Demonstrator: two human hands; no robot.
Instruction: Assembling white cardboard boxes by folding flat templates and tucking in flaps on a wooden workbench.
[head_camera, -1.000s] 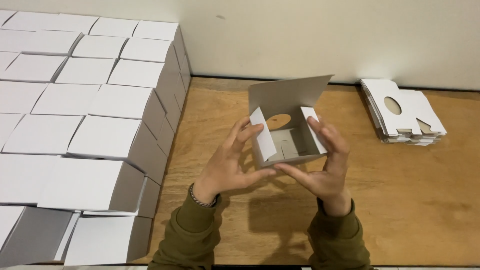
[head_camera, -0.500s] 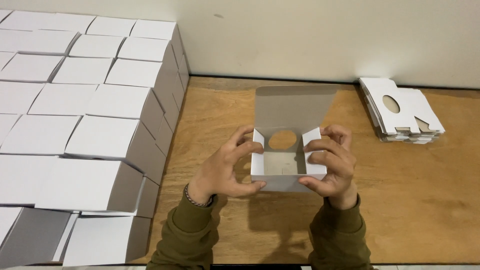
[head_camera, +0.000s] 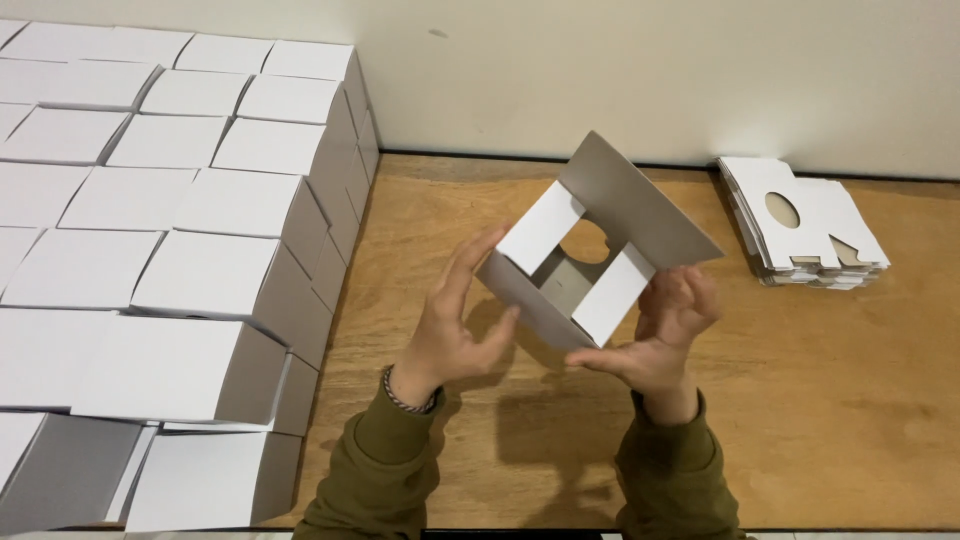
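The half-folded white box (head_camera: 585, 265), level half a second ago, is now tilted above the tabletop (head_camera: 850, 400); left hand (head_camera: 455, 320) and right hand (head_camera: 665, 330) grip it, fingers spread along its sides.

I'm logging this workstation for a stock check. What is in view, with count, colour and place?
Half-folded box: one, white outside and grey inside, lid flap up, two side flaps folded in, a round hole in one panel, held above the table.
Folded boxes: many, exact count unclear, white, closed, stacked in rows on the left.
Flat box blanks: one stack, white, with round holes, on the table at right near the wall.
Table: one, light brown wood.
Wall: cream, behind the table.
Left hand: on the box's left side, bracelet at the wrist, olive sleeve.
Right hand: under the box's right side, olive sleeve.
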